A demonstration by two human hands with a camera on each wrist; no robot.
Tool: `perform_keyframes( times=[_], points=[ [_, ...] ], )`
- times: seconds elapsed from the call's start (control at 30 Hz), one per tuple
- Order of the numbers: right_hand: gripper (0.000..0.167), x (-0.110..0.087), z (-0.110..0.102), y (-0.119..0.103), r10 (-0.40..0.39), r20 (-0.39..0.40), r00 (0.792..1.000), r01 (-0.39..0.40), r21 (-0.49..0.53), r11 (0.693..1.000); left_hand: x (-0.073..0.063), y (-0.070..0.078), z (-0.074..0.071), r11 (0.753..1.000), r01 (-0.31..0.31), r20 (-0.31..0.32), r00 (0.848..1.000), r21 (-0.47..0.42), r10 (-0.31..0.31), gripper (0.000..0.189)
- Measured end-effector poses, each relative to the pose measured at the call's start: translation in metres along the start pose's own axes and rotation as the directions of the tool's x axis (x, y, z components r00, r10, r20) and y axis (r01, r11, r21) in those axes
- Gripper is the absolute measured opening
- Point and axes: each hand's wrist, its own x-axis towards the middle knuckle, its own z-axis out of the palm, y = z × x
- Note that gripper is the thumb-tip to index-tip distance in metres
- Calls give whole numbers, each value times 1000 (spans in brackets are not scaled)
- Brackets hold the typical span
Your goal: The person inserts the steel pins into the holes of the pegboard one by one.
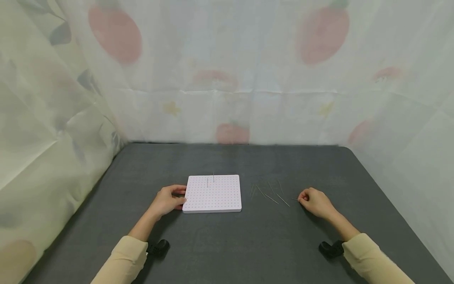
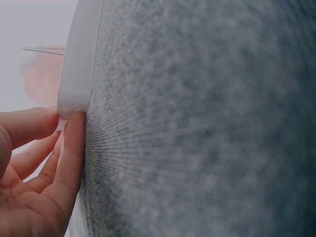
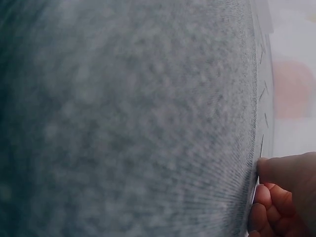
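Basically, what matters is the held pin [image 1: 295, 198] relative to the pegboard [image 1: 213, 197]. Right hand [image 1: 317, 202] pinches that pin between thumb and fingertips; its free end sticks out leftward, long axis running roughly side to side and pointing toward the board. In the right wrist view it sits low, close along the tabletop [image 1: 241, 244]; can't tell whether it touches. Board is left of the right hand, well apart, with the loose pins [image 1: 283, 200] scattered between, several of them, lying flat at mixed slants. Closest one is just beside the held pin's free end. Left hand [image 1: 166, 201] is the one at the board: thumb and fingers hold its left edge, board flat on the table, long side facing the person. Two standing pins [image 1: 213, 178] rise upright from holes toward the far edge, slightly left of center, near each other. So, my read: held pin lies nearly flat, those two stand vertical, roughly a right angle between the axes. Right hand is nearer the loose pins, left hand nearer the standing ones. Hole fit is too small to judge.
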Motion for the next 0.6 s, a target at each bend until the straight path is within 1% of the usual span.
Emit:
perform_keyframes(
  times=[0.27,0.43,0.6],
  points=[
    [10,1,1,2,-6,-1,1000,6,-8,1000,0,0,1,1000,16,-4,1000,-4,-16,47],
    [8,3,1,1,-1,-13,1000,1,-4,1000,-1,1,1,1000,5,-11,1000,8,-5,46],
    [7,7,-1,-2,11,-18,1000,-10,20,1000,0,1,0,1000,2,-4,1000,11,-2,46]
  ],
)
